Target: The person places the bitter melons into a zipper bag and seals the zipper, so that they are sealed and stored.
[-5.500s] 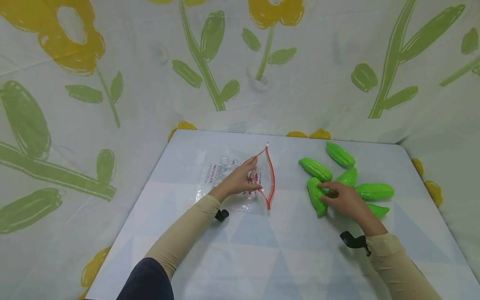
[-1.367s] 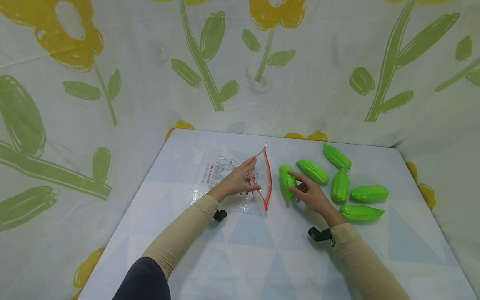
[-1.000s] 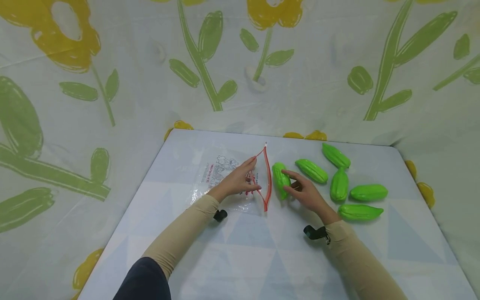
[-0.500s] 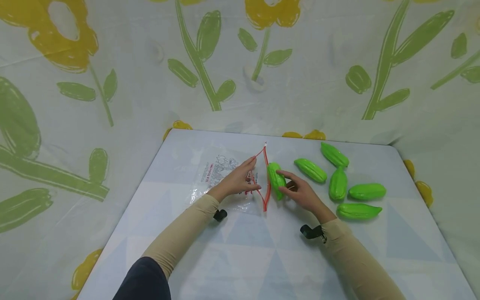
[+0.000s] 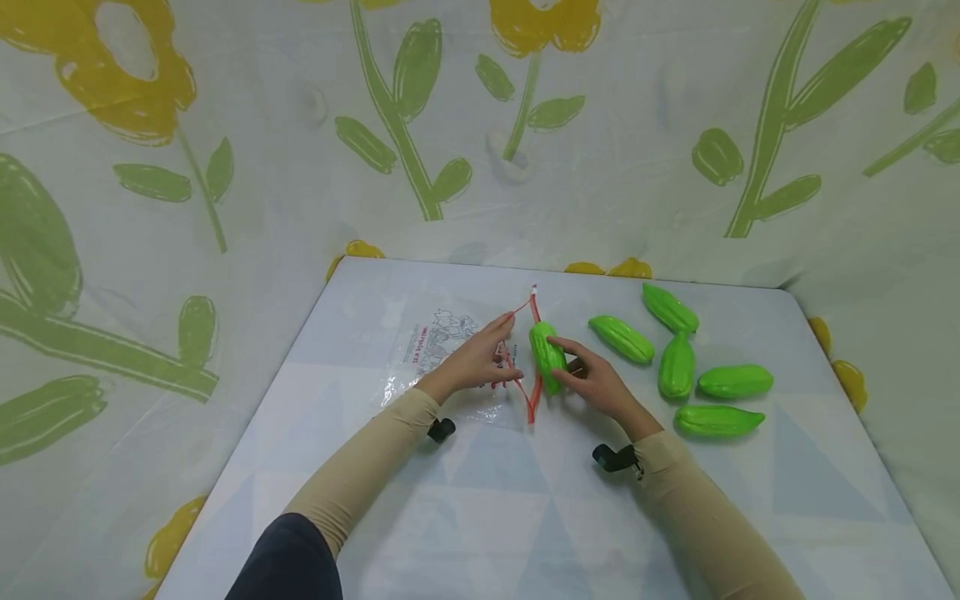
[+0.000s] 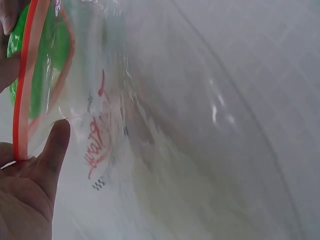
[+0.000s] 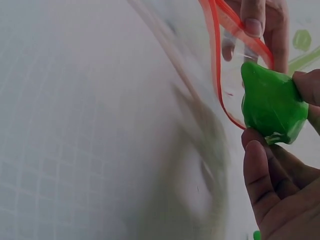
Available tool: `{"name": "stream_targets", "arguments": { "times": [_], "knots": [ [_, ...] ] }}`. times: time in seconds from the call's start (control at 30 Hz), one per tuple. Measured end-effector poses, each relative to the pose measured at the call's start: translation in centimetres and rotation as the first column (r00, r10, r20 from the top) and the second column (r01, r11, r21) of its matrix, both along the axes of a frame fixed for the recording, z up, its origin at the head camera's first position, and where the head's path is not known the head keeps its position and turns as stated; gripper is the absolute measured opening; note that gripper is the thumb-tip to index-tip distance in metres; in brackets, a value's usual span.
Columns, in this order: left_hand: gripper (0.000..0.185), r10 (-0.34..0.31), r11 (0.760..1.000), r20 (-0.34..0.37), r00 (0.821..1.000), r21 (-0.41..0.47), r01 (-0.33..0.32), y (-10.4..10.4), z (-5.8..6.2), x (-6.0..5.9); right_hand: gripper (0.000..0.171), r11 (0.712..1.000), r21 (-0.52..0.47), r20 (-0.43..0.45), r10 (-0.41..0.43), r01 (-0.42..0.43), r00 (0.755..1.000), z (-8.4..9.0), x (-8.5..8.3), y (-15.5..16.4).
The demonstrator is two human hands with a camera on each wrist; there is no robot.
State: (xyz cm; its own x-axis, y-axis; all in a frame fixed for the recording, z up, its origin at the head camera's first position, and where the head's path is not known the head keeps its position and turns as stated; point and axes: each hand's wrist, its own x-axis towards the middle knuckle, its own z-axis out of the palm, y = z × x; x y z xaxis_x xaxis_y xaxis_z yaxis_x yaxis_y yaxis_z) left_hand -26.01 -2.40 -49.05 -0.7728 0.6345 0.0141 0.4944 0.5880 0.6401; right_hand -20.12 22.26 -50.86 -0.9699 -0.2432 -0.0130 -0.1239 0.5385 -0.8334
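Observation:
A clear plastic zip bag (image 5: 435, 342) with a red-edged mouth and printed drawings lies on the table. My left hand (image 5: 480, 358) grips its mouth edges and spreads them apart; in the left wrist view a finger of the left hand (image 6: 30, 195) sits by the red strip (image 6: 24, 90). My right hand (image 5: 596, 379) holds a ridged green toy vegetable (image 5: 547, 354) between thumb and fingers. The toy overlaps the red edge in the head view. In the right wrist view the toy's lobed end (image 7: 272, 105) is right at the gaping mouth, held by the right hand (image 7: 285, 195).
Several more green toy vegetables (image 5: 735, 381) lie loosely grouped on the right of the pale table (image 5: 495, 533), one of them (image 5: 621, 339) nearest the bag. A flower-printed cloth (image 5: 622, 167) surrounds the back and sides.
The right hand has carried a green toy vegetable leftward from the group to the bag's red mouth. The left hand keeps its place on the bag.

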Motion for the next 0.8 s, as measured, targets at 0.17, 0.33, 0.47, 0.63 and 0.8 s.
{"name": "stream_targets", "arguments": {
  "times": [0.17, 0.33, 0.47, 0.63, 0.8],
  "knots": [
    [0.1, -0.011, 1.0, -0.006, 1.0, 0.016, 0.011, 0.1, 0.1, 0.1, 0.055, 1.0, 0.004, 0.02, -0.023, 0.022, 1.0, 0.0, -0.4, -0.4],
    [0.1, -0.008, 1.0, -0.005, 1.0, 0.003, 0.008, 0.2, 0.4, 0.2, 0.055, 1.0, -0.009, 0.047, -0.029, 0.029, 0.998, -0.2, -0.6, -0.8],
    [0.1, -0.009, 1.0, -0.002, 1.0, -0.006, 0.009, 0.2, 0.5, 0.3, 0.054, 0.999, -0.032, 0.074, -0.011, 0.013, 0.997, -0.4, -0.7, -0.8],
    [0.099, -0.016, 1.0, -0.017, 1.0, -0.014, 0.016, 0.3, 0.4, 0.2, 0.053, 0.999, -0.033, 0.07, 0.016, -0.014, 0.997, -0.6, -0.8, -1.0],
    [0.1, -0.017, 1.0, -0.025, 1.0, -0.004, 0.017, 0.2, 0.0, 0.0, 0.053, 1.0, -0.003, 0.08, 0.01, -0.01, 0.997, -0.8, -0.7, -1.4]
  ]
}}
